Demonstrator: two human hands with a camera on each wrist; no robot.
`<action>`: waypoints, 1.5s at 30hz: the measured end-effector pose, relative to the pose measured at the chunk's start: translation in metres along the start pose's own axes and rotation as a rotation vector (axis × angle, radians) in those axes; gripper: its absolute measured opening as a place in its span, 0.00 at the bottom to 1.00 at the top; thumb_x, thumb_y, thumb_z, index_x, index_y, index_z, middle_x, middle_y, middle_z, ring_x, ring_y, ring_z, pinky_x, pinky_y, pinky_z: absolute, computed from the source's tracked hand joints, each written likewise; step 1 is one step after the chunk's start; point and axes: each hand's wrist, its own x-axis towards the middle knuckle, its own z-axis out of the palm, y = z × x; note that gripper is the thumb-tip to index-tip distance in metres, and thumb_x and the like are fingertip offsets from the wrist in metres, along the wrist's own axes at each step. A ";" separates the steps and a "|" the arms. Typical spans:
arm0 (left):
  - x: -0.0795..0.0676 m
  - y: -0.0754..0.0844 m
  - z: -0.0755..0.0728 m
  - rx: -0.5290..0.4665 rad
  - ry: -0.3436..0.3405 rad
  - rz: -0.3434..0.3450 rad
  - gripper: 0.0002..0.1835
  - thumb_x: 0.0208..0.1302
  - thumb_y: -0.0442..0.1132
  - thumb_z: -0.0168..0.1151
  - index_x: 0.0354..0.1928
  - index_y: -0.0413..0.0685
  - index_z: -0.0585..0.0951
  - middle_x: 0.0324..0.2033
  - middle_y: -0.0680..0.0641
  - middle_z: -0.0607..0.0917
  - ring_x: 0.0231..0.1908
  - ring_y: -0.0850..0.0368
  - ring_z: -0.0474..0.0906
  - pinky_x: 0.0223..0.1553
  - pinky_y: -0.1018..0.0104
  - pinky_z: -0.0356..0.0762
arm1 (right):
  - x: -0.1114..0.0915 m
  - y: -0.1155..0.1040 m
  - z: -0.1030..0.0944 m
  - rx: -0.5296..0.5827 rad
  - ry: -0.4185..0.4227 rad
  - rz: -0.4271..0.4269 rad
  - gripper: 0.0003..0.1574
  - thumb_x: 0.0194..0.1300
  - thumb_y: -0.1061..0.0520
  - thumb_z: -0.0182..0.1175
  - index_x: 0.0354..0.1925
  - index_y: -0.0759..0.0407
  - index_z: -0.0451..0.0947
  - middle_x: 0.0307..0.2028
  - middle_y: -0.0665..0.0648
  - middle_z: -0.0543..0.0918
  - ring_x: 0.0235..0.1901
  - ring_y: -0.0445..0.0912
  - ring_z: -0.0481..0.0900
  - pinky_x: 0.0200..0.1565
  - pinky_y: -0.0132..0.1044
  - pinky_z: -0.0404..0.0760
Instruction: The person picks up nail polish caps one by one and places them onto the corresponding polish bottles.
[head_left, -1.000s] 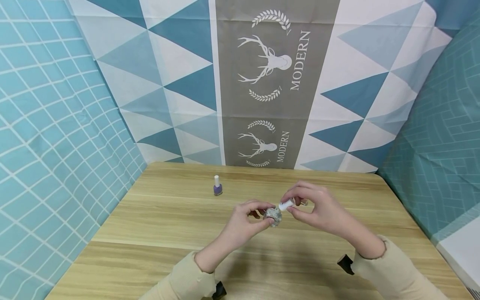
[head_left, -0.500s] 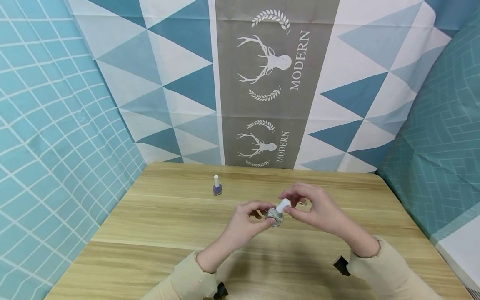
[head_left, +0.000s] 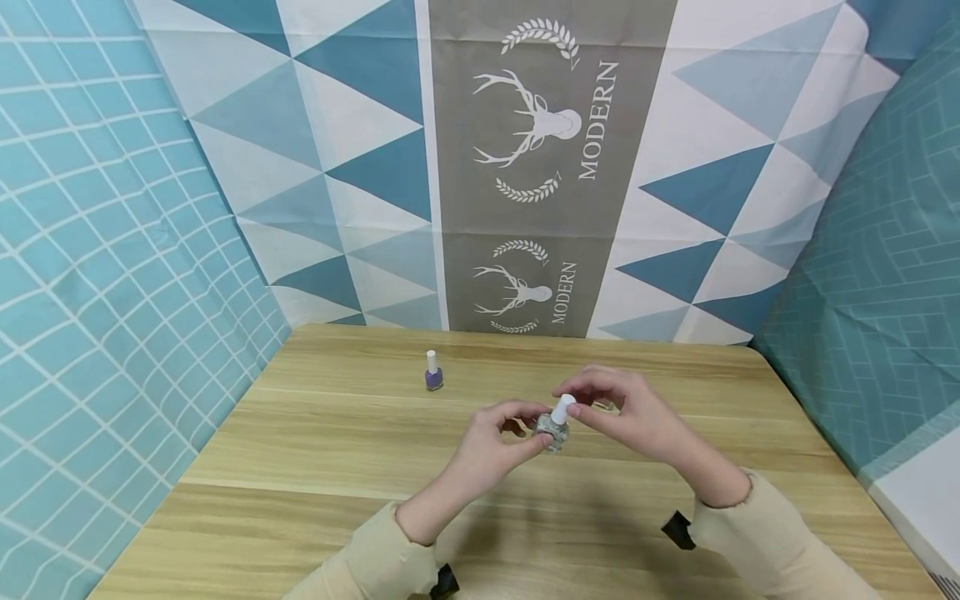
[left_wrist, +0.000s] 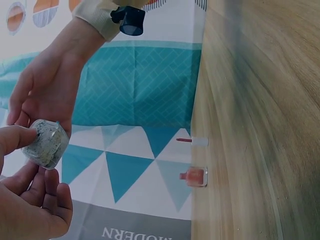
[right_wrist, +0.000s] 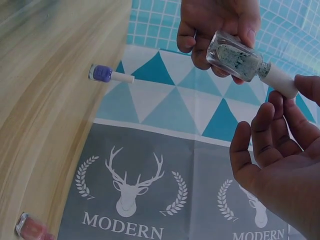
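My left hand (head_left: 498,446) pinches a small clear nail polish bottle (right_wrist: 234,57) with speckled whitish-green polish, between thumb and fingers. Thumb and fingers of my right hand (head_left: 630,410) pinch its white cap (right_wrist: 280,80). The cap sits at the mouth of the bottle, and a short stretch of the neck shows below it in the right wrist view. The head view shows the bottle held above the table, leaning slightly. In the left wrist view my left thumb lies across the bottle and the cap is hidden.
A capped purple nail polish bottle (head_left: 434,377) stands upright at the back of the wooden table (head_left: 337,467). A pinkish-red bottle (left_wrist: 196,176) stands uncapped, its white cap (left_wrist: 200,142) beside it with the brush upward. Patterned cloth walls enclose the table.
My right hand has moved slightly left, bringing the cap from beside the bottle's mouth onto its neck. Cap and bottle have tipped more upright. My left hand keeps its grip.
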 end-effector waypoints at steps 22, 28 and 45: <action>0.002 0.001 0.005 -0.022 0.019 -0.044 0.14 0.50 0.42 0.66 0.41 0.52 0.80 0.32 0.55 0.81 0.34 0.61 0.75 0.36 0.68 0.76 | 0.002 -0.001 0.001 -0.026 0.009 0.054 0.10 0.57 0.62 0.59 0.39 0.55 0.77 0.33 0.48 0.78 0.31 0.41 0.74 0.37 0.33 0.77; 0.000 0.016 0.003 -0.028 0.012 -0.073 0.14 0.51 0.38 0.65 0.42 0.47 0.80 0.33 0.50 0.81 0.35 0.57 0.74 0.36 0.68 0.75 | 0.002 -0.001 0.002 -0.032 0.036 0.077 0.08 0.55 0.61 0.61 0.37 0.55 0.77 0.31 0.47 0.78 0.30 0.41 0.73 0.36 0.34 0.76; -0.002 0.037 0.003 -0.053 0.014 -0.102 0.13 0.51 0.33 0.64 0.41 0.43 0.80 0.33 0.47 0.82 0.36 0.53 0.75 0.36 0.67 0.75 | 0.002 0.034 0.008 0.046 0.099 0.120 0.10 0.50 0.51 0.65 0.31 0.48 0.74 0.28 0.48 0.75 0.30 0.43 0.73 0.38 0.40 0.75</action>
